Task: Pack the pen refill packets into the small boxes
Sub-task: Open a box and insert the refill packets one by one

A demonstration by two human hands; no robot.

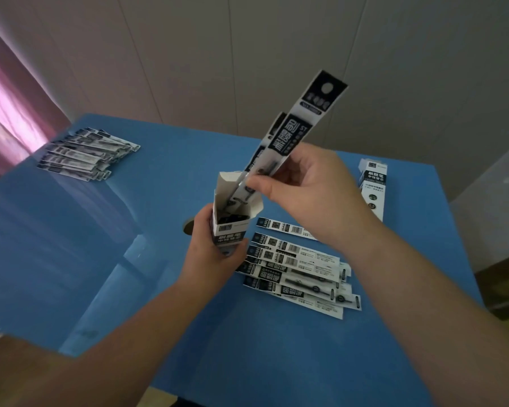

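Both hands work above the glossy blue tabletop [276, 362], and every place below is given from the small white-and-black cardboard box [229, 227] with its top flaps open; the left hand [210, 254] wraps its fingers round the lower part of that box and holds it upright off the table, thumb on the near face; the right hand [303, 183], just above and to the right of the box, pinches a long flat black-and-white pen refill packet [294, 142] between thumb and fingertips; the packet's lower end sits inside the box's open mouth, and its hanger-hole end tilts up and away to the right; just right of the box and nearer than it, a loose fan of similar refill packets [297, 271] lies flat on the table, overlapping one another, some showing barcodes; farther right of the box, past the right wrist, a second small white-and-black box [373, 189] lies near the table's far edge; well to the left of the held box and farther back, another heap of refill packets [86, 154] lies near the far left corner; beyond that heap hangs a pink curtain [9, 98], and behind the box stands a pale panelled wall [218, 54].
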